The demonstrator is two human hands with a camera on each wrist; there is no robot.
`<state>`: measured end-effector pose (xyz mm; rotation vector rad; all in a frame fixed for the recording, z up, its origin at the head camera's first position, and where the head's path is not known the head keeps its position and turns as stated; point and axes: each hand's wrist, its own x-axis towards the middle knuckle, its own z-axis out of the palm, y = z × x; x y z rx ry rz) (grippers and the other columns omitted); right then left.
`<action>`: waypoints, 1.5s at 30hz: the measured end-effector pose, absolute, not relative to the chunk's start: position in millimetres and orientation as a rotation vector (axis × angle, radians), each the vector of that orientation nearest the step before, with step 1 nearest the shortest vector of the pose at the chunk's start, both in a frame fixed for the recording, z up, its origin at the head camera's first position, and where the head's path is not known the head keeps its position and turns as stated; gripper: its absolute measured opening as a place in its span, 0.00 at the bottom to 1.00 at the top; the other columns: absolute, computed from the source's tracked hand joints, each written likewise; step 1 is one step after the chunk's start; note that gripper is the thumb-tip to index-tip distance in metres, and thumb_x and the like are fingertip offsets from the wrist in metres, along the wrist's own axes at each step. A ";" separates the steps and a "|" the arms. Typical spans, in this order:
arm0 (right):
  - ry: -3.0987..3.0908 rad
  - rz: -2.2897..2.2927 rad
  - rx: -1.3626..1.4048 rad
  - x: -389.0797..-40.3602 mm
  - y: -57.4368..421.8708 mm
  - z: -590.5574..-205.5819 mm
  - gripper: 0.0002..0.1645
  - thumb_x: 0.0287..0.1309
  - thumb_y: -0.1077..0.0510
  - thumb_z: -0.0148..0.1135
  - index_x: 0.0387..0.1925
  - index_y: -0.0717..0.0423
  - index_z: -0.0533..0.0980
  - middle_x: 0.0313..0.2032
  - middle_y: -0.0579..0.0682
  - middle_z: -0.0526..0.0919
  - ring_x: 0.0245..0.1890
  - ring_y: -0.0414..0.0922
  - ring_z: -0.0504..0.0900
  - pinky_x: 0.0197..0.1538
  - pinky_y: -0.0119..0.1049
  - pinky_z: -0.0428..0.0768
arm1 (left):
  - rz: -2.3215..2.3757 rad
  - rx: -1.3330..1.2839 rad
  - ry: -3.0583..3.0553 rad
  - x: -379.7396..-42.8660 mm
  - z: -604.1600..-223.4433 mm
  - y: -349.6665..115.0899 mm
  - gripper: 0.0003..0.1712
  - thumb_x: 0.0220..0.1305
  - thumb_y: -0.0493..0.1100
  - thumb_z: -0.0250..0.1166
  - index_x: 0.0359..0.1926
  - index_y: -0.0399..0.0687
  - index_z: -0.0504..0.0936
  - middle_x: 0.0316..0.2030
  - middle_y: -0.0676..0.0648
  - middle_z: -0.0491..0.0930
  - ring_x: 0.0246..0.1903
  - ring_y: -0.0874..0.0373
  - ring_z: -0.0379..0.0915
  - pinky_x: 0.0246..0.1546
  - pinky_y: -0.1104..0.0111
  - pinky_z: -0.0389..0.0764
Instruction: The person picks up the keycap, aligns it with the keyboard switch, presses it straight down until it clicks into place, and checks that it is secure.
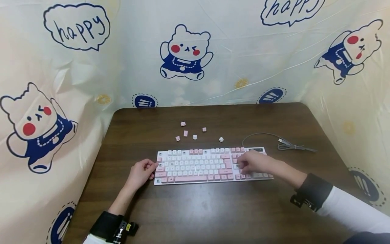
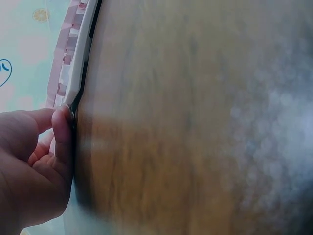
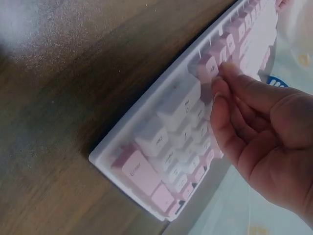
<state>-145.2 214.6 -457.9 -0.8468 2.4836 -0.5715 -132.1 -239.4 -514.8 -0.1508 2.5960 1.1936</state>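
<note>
A white and pink keyboard (image 1: 195, 167) lies flat on the brown table, its rows filled with keycaps. At its left edge, my left hand (image 1: 142, 173) grips the case between thumb and curled fingers; the left wrist view shows the fingertips (image 2: 61, 115) right at the corner. My right hand (image 1: 254, 161) reaches over the keyboard's right part. In the right wrist view its thumb and index finger (image 3: 234, 78) pinch together at a keycap beside the pink arrow keys (image 3: 209, 67); the fingers mostly hide that keycap. The white number pad keys (image 3: 183, 105) show nearer that camera.
Several loose pink and white keycaps (image 1: 186, 133) lie scattered behind the keyboard. A bundled grey cable (image 1: 289, 146) lies at the back right, one strand running to the keyboard. A printed curtain (image 1: 137, 61) surrounds the table (image 1: 201, 210) at the back and sides.
</note>
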 end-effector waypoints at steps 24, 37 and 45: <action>2.332 -0.543 -0.838 -168.9 222.5 -460.5 0.12 0.50 0.51 0.72 0.22 0.49 0.77 0.19 0.39 0.72 0.24 0.36 0.70 0.30 0.29 0.67 | 1.167 -0.129 2.621 -133.0 -516.0 -238.2 0.18 0.67 0.53 0.61 0.38 0.41 0.80 0.23 0.46 0.79 0.21 0.57 0.76 0.23 0.70 0.78; 2.531 -0.253 -0.943 -137.7 198.0 -443.5 0.03 0.54 0.60 0.68 0.31 0.54 0.81 0.23 0.45 0.80 0.24 0.40 0.74 0.32 0.34 0.76 | 1.176 -0.126 2.622 -132.0 -515.9 -237.7 0.18 0.67 0.53 0.61 0.38 0.40 0.80 0.23 0.46 0.79 0.21 0.57 0.76 0.23 0.70 0.78; 2.664 -0.099 -0.952 -121.7 190.7 -441.9 0.10 0.54 0.61 0.66 0.39 0.59 0.82 0.33 0.54 0.85 0.29 0.45 0.81 0.36 0.39 0.83 | 1.164 -0.127 2.632 -132.2 -514.1 -238.0 0.19 0.67 0.54 0.60 0.39 0.41 0.80 0.23 0.45 0.79 0.21 0.57 0.76 0.24 0.70 0.78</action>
